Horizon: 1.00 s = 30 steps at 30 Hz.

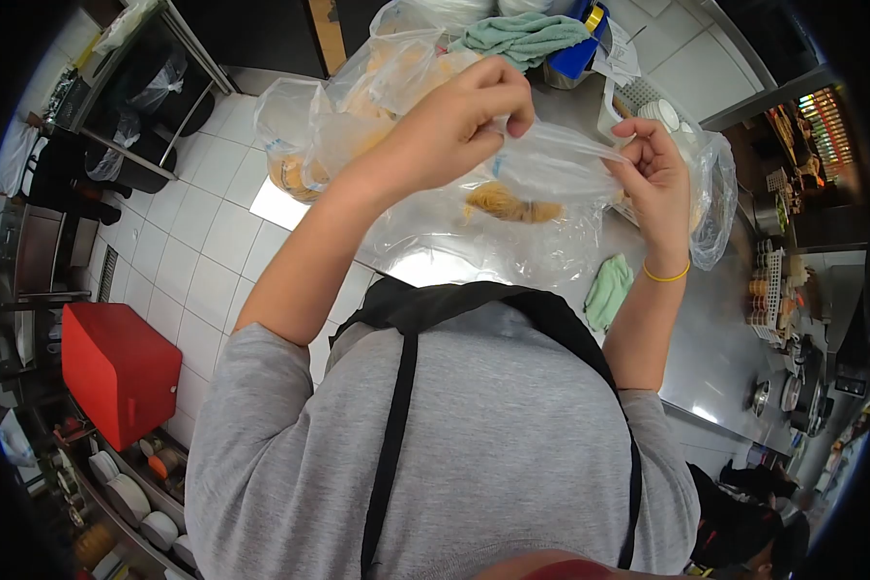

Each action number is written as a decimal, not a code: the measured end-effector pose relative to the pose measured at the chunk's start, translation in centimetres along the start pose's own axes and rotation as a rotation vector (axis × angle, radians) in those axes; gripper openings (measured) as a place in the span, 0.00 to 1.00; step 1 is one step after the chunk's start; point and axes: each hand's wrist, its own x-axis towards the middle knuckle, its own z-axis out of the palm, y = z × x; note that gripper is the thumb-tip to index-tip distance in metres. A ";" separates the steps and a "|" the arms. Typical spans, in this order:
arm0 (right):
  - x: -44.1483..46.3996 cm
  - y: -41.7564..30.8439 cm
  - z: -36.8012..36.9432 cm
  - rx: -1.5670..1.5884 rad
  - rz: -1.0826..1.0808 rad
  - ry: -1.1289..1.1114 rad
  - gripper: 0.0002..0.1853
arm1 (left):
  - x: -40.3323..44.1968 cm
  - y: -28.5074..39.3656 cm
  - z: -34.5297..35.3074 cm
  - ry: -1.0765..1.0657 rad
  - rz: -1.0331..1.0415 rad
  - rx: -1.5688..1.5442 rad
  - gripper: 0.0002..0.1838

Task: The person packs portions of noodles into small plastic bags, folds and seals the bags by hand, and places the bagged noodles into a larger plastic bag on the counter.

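Note:
A clear plastic bag (556, 159) is stretched between my two hands above a steel table. My left hand (464, 121) is closed on its left end, with the fingers curled. At the other end, my right hand (659, 184) pinches the plastic between thumb and fingers; a yellow band circles that wrist. Below the bag, a bundle of yellow noodles (498, 202) lies on or in a thin clear plastic sheet (541, 253); I cannot tell which. Filled plastic bags (377, 92) with pale yellowish contents stand beside my left forearm.
A pale green cloth (609, 295) lies on the steel table (710, 333) near my right forearm. Toward the back are a teal towel (527, 39), a blue object (580, 53) and a white basket (638, 95). A red box (121, 372) stands on the left.

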 end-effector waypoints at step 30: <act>4.5 -0.4 13.0 -0.265 -0.464 -0.521 0.10 | -6.6 -2.2 3.3 0.062 -0.330 -0.028 0.11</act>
